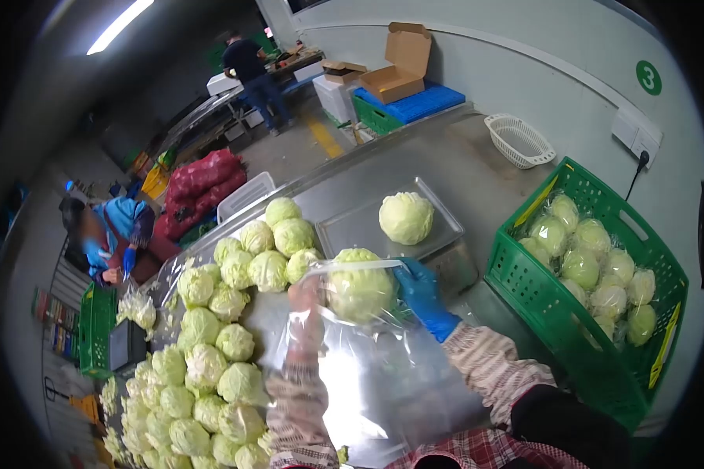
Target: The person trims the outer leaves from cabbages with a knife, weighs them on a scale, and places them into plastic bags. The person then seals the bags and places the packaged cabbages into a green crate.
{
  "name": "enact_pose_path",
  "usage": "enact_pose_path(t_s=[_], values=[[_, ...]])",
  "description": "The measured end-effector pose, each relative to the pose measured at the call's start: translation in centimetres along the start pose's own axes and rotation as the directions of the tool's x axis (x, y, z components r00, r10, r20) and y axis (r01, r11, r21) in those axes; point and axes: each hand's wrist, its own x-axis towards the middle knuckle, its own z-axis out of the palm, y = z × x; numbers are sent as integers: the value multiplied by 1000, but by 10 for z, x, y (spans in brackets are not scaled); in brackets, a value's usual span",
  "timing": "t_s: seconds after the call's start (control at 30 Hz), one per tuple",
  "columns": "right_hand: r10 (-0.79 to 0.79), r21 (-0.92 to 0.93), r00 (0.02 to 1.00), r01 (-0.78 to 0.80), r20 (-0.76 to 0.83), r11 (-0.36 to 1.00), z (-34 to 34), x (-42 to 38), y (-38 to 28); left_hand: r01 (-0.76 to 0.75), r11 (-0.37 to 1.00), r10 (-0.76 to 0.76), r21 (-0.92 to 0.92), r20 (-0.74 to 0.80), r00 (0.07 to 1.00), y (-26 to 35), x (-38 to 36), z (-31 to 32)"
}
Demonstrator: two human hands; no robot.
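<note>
A pale green cabbage point(358, 291) sits inside a clear plastic bag point(383, 344) in front of me. My left hand point(305, 295), seen through the plastic, is closed on the bag's edge at the left of the cabbage. On the other side my right hand point(419, 291), in a blue glove, pinches the bag's rim. Behind them, another cabbage point(406, 218) rests on a square metal scale plate point(344, 234). Several unwrapped cabbages point(206, 365) are piled on the metal table at the left.
A green crate point(524, 301) at the right holds several bagged cabbages. Near the wall lies a white basket point(519, 141). Open cardboard box point(399, 74) and blue lid stand beyond the table. One person in blue is at the left; another stands at the back.
</note>
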Motion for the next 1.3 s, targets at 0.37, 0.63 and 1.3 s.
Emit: enact_pose_path(t_s=[0.37, 0.63, 1.3], values=[[-201, 229, 718, 60, 667, 972, -69, -82, -170, -225, 746, 255, -627, -43, 966, 127, -151, 25], [-524, 204, 224, 744, 822, 637, -104, -133, -278, -716, 696, 692, -58, 321, 646, 209, -178, 4], [112, -132, 133, 991, 985, -10, -148, -232, -156, -709, 575, 299, 408, 702, 646, 130, -322, -38]])
